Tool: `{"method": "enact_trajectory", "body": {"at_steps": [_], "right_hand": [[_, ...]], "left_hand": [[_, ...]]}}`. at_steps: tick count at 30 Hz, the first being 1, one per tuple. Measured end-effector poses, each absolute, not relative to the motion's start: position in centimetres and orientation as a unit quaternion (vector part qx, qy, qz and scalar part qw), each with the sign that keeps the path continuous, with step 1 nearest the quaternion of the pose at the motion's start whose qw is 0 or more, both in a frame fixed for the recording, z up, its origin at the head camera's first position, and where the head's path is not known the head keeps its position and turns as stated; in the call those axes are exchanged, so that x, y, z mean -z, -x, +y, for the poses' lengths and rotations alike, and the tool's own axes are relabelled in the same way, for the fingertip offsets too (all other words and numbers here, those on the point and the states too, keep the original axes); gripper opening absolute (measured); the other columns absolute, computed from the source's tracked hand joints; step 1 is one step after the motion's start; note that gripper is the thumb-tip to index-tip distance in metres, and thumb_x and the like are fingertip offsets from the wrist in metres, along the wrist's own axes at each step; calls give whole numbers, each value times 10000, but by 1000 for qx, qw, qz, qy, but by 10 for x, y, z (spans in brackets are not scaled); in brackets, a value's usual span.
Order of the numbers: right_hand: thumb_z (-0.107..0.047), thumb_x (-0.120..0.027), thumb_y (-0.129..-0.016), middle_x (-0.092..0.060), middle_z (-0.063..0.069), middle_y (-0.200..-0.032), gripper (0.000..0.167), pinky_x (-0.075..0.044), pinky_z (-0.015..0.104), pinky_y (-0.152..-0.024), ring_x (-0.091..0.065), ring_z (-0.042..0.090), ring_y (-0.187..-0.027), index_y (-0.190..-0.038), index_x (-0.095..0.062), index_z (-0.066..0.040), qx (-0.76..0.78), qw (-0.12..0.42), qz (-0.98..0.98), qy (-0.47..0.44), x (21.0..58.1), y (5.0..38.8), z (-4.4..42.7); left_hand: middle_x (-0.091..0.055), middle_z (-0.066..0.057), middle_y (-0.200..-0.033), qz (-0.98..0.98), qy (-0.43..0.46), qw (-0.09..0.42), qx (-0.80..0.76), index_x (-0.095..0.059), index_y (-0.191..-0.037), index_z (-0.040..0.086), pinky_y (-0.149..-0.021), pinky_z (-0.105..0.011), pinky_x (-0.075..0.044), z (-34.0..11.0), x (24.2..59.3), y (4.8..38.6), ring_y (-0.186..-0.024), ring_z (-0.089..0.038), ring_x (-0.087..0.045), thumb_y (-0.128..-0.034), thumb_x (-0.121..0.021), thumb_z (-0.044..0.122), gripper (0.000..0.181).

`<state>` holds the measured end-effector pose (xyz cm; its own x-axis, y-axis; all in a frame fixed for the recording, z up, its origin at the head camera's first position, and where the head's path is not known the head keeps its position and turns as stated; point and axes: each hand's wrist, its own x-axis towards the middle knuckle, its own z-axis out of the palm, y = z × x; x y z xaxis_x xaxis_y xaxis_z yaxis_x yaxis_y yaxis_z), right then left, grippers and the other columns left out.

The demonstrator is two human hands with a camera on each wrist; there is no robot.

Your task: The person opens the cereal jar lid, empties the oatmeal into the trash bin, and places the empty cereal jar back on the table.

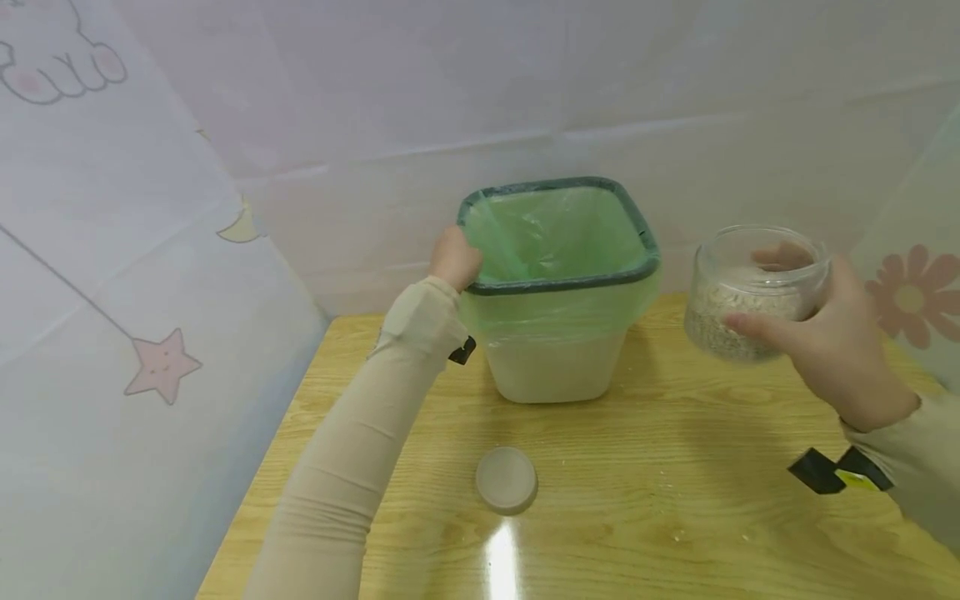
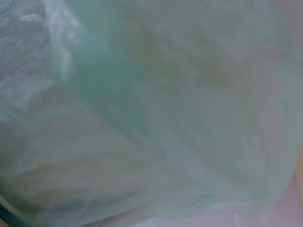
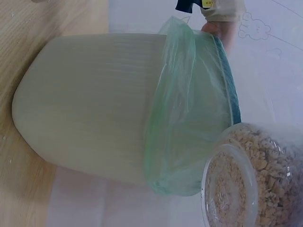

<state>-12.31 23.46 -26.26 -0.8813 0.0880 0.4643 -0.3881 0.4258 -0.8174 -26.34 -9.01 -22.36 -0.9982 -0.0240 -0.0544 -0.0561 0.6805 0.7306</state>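
Observation:
A pale trash bin (image 1: 555,373) stands at the back of the table, lined with a green plastic bag (image 1: 555,315) whose dark green edge runs round the rim. My left hand (image 1: 455,260) grips the left side of the lined rim; its fingertips are hidden. To the right of the bin, my right hand (image 1: 843,346) holds a clear glass jar (image 1: 708,312) in the air, thumb across its front. Oat-like flakes (image 3: 267,163) partly fill the jar, which has no lid on. Green film (image 2: 156,109) fills most of the left wrist view, blurred.
A round beige lid (image 1: 506,479) lies on the wooden table (image 1: 615,517) in front of the bin. Small crumbs are scattered on the tabletop to the right. Printed wall sheets (image 1: 397,100) stand close behind and at both sides.

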Motion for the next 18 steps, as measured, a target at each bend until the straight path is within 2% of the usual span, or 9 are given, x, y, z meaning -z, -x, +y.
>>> {"method": "enact_trajectory", "body": {"at_steps": [4, 8, 12, 18], "right_hand": [[67, -725, -797, -478, -124, -1228, 654, -426, 57, -717, -478, 42, -1019, -1287, -432, -252, -522, 225, -818, -80, 261, 126, 235], [48, -746, -788, -477, -126, -1219, 660, -406, 69, -722, -463, 54, -1029, -1281, -434, -260, -519, 226, -822, -65, 259, 127, 236], [27, -754, -794, -460, -115, -1209, 647, -401, 74, -718, -454, 66, -1024, -1275, -434, -264, -512, 222, -828, -60, 257, 129, 236], [1, -762, -796, -455, -115, -1166, 638, -397, 68, -704, -458, 49, -995, -1249, -423, -295, -509, 218, -831, -48, 252, 133, 238]], "left_hand": [[-499, -227, -1317, 918, 17, 22, -395, -396, -1391, -100, -506, -240, -369, -88, 223, 264, -568, -149, -378, -949, -409, -58, 444], [-423, -220, -1423, 917, 13, 30, -397, -321, -1453, -81, -543, -253, -371, -88, 222, 261, -607, -163, -377, -956, -386, -60, 502], [-389, -217, -1462, 920, 9, 27, -391, -311, -1455, -87, -640, -279, -410, -87, 220, 258, -721, -199, -422, -946, -385, -71, 515], [-410, -229, -1449, 932, 6, 13, -363, -374, -1407, -116, -862, -350, -470, -83, 219, 257, -968, -284, -500, -930, -423, -67, 482]]}}
